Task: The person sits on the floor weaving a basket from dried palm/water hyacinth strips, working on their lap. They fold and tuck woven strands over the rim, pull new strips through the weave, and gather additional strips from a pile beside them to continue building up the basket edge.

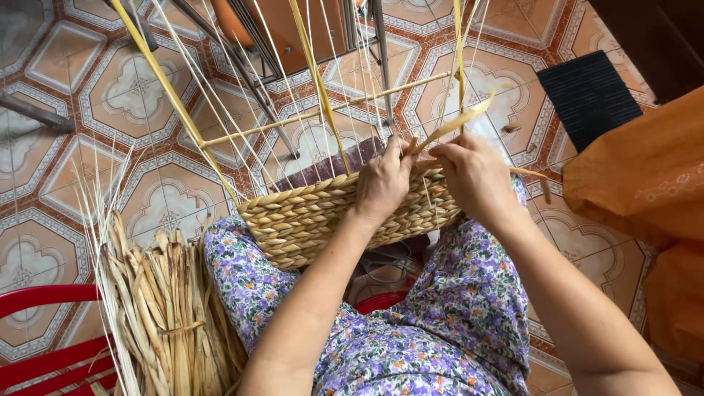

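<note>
The basket (330,216) is braided dry straw, rough and matt (like the loose bundle (165,308)); the floor tiles (139,95) look glossy ceramic, the trousers (455,293) soft printed cloth.

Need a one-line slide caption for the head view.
Left hand and right hand weave a straw strand into a half-built woven basket on the lap.

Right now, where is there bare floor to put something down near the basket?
Bare tiled floor lies left of the basket, above the dried reed bundle. A smaller patch sits between the black mat and the upright strands. Crowded: the lap, where left hand and right hand work.
</note>
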